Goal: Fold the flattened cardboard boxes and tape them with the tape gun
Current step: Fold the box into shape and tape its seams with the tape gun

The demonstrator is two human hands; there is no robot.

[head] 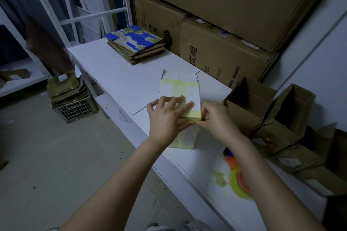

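Head view, left hand [165, 118]: spread flat on white box [179, 88] top, pinning it.
Right hand [216, 118]: pinches yellow tape [194, 115] at near-right corner, probably seating it.
Box position: middle of table [116, 73].
Tape gun [234, 178]: parked near right, within reach.
Flattened stack [135, 43]: far left.

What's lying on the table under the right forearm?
An orange tape gun with a yellow tape roll; the forearm covers its right part, and anything else beneath is hidden.

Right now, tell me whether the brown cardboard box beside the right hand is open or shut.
Open: the brown cardboard box shows its dark inside, flap raised.
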